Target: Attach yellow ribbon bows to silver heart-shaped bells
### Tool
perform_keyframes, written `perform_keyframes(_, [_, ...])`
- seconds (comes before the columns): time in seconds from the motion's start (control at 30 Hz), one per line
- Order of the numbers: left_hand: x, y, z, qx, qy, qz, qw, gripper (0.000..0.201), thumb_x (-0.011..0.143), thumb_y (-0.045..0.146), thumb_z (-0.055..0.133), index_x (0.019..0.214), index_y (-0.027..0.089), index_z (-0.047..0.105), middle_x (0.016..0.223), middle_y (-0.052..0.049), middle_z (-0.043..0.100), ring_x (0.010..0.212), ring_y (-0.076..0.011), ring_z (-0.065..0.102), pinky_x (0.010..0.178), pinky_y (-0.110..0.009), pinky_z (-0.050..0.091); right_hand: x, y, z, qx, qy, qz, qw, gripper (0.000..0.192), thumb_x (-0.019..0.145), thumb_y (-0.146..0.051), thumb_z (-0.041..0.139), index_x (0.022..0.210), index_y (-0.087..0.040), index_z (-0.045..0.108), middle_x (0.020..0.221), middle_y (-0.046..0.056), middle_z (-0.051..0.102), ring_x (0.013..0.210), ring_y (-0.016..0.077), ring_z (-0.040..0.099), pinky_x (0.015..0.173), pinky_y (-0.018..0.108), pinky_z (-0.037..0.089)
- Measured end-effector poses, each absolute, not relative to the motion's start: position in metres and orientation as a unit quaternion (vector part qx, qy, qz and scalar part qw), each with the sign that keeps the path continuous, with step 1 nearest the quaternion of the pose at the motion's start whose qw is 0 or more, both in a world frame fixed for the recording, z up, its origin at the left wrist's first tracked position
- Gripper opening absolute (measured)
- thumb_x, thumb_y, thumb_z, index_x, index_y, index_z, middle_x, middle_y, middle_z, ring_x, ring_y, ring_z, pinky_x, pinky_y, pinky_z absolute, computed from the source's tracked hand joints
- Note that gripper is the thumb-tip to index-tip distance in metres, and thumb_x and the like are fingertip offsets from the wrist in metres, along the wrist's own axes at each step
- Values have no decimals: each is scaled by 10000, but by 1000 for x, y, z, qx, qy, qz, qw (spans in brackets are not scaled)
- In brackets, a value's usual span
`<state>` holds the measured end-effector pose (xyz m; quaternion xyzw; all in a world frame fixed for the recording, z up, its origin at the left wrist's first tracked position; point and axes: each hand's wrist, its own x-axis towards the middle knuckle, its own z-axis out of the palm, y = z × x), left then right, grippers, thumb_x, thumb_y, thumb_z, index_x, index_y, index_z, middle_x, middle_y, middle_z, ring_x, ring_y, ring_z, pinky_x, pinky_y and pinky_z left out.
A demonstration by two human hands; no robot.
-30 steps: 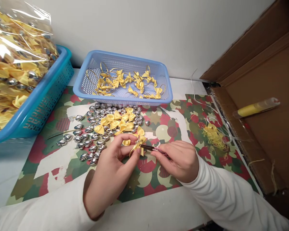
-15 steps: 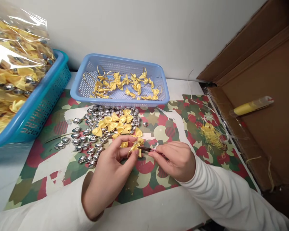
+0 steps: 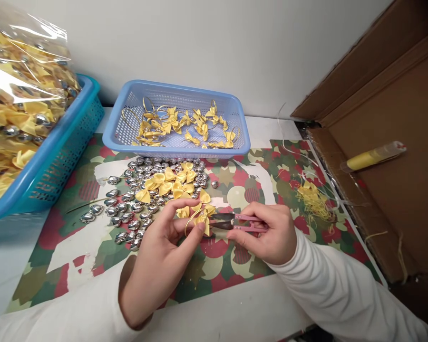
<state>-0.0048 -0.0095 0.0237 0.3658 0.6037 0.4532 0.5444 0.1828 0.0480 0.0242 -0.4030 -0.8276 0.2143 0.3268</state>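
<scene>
Between thumb and fingers, my left hand (image 3: 167, 247) pinches a yellow ribbon bow (image 3: 204, 217) with a thin gold wire ring. My right hand (image 3: 266, 235) is closed round pink thread snips (image 3: 248, 223). Their dark blades are spread, with the tips beside the bow's right edge. Whether a thread lies between the blades is too small to tell. Beyond my left hand, loose yellow bows (image 3: 164, 183) lie on and among many silver heart-shaped beads (image 3: 128, 209).
A blue basket (image 3: 178, 151) holding bows on gold rings stands behind the beads. At left, a teal basket (image 3: 71, 156) carries a clear bag (image 3: 24, 85) of bows and beads. Yellow thread scraps (image 3: 314, 202) lie right, beside a cardboard wall (image 3: 385, 190) with a tube (image 3: 374, 156).
The snips have moved slightly right, back from the middle of the bow, and their blades have spread. My left hand still pinches the bow, nearly in place.
</scene>
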Motion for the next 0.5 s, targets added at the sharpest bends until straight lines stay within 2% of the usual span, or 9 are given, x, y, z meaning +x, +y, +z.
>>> perform_keyframes(0.23, [-6, -15, 18, 413, 602, 447, 517, 351, 835, 353, 647, 1119, 205, 504, 687, -4, 690, 604, -147, 646, 535, -209, 451, 178, 45, 17, -357, -869, 106, 325, 335, 859, -428, 647, 650, -167, 623, 469, -21, 574, 424, 80, 475, 474, 233, 348])
perform_keyframes(0.5, [-7, -16, 13, 462, 616, 436, 466, 302, 855, 319, 609, 1115, 200, 513, 736, -25, 714, 594, -139, 638, 558, -221, 459, 177, 43, 18, -345, -882, 86, 308, 359, 899, -399, 612, 631, -160, 616, 477, -18, 583, 424, 74, 483, 479, 237, 349])
